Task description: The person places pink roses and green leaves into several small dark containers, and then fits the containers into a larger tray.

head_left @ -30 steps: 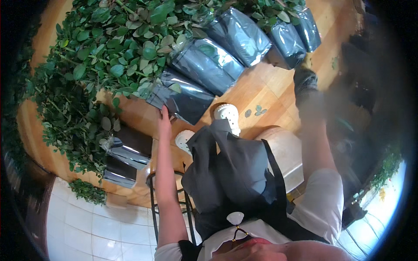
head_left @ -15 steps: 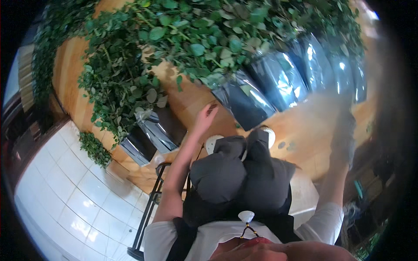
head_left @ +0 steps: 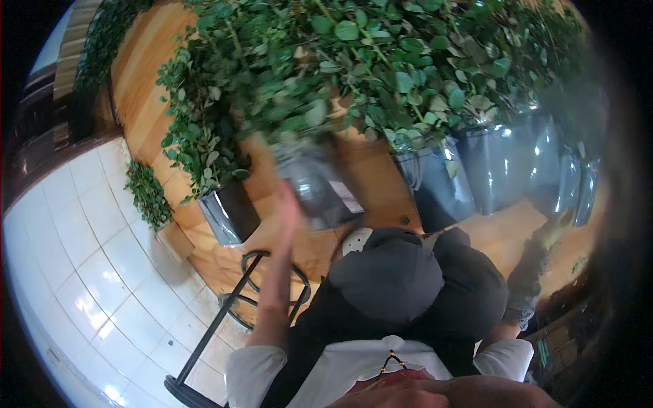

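My left hand [head_left: 288,209], bare and smeared by motion, is against the left side of a dark shiny plastic sleeve [head_left: 316,187]. A bunch of leafy green stems [head_left: 289,105] rises from that sleeve, which is tilted and blurred. Just left of it stands another leafy bunch in a dark sleeve [head_left: 230,212]. On the right, my right hand [head_left: 527,279] wears a grey glove; its fingers blend into blur near the front of the right-hand row of dark sleeves [head_left: 510,163]. Whether it touches them, I cannot tell.
Bunches with dense foliage [head_left: 408,75] fill the far side of the wooden floor [head_left: 388,183]. At left are a small leafy bunch [head_left: 148,197], white tiles [head_left: 122,272] and a black metal frame [head_left: 214,326] near my left arm. My knees [head_left: 394,275] are close to the sleeves.
The inner one of the two left bunches has moved right, away from its neighbour, with my left hand at its side. My right hand has come nearer to me. The view has shifted.
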`<move>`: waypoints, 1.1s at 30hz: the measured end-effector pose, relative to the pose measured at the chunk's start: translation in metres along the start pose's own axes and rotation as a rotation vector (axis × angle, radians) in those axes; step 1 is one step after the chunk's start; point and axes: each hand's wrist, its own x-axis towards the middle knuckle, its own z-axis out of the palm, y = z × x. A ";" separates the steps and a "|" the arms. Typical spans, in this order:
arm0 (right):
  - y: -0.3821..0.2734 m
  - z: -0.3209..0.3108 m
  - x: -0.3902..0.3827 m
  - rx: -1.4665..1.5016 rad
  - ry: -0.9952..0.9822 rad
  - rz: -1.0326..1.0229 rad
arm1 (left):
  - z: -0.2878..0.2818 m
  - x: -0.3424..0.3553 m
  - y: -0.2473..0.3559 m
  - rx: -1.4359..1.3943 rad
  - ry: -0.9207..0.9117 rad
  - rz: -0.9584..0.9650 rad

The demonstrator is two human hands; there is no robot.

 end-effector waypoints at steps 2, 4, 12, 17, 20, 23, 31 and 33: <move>-0.047 0.046 -0.027 -0.099 0.017 -0.171 | 0.052 -0.065 0.066 0.129 -0.174 -0.034; -0.054 0.112 -0.033 -0.094 -0.300 -0.474 | 0.112 -0.096 0.084 -0.070 0.431 0.366; -0.078 0.195 -0.127 -0.408 -1.040 -1.133 | -0.116 0.043 0.007 0.263 0.719 0.710; -0.073 0.207 -0.133 -0.282 -1.066 -1.000 | -0.295 0.147 -0.199 0.201 0.731 0.035; -0.124 0.196 -0.151 -0.318 -0.860 -1.150 | -0.259 0.154 -0.179 0.059 0.341 -0.256; -0.159 0.205 -0.155 -0.140 -0.992 -1.254 | -0.220 0.128 -0.170 -0.135 0.409 0.053; -0.110 0.292 -0.265 -0.673 -1.620 -1.025 | -0.008 0.020 -0.100 -0.490 0.130 0.286; -0.118 0.293 -0.270 -0.715 -1.657 -1.001 | -0.008 0.023 -0.067 -1.211 -0.245 -0.161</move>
